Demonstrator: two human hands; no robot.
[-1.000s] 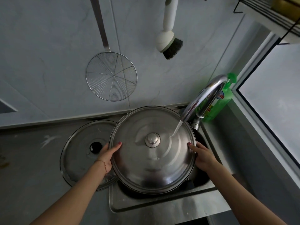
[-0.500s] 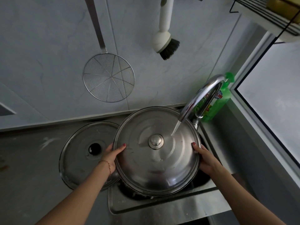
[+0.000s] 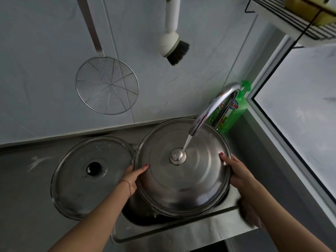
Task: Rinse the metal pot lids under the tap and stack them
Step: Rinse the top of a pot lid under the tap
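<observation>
A large steel pot lid (image 3: 181,182) with a round metal knob is held level over the sink (image 3: 163,231). My left hand (image 3: 133,176) grips its left rim, thumb on top. Its right rim is gripped by my right hand (image 3: 234,171), thumb on top too. The curved tap (image 3: 212,110) runs a thin stream of water onto the lid just right of the knob. A second lid (image 3: 91,177), with a dark knob, lies flat on the steel counter to the left of the sink.
A green dish soap bottle (image 3: 234,110) stands behind the tap. A wire skimmer (image 3: 107,85) and a white brush (image 3: 172,44) hang on the wall. A window frame (image 3: 291,142) runs along the right. A wire shelf (image 3: 300,17) hangs at the upper right.
I have slid the lid to the right under the tap, so the water now lands close to the knob instead of near the right rim. Both hands keep their grip.
</observation>
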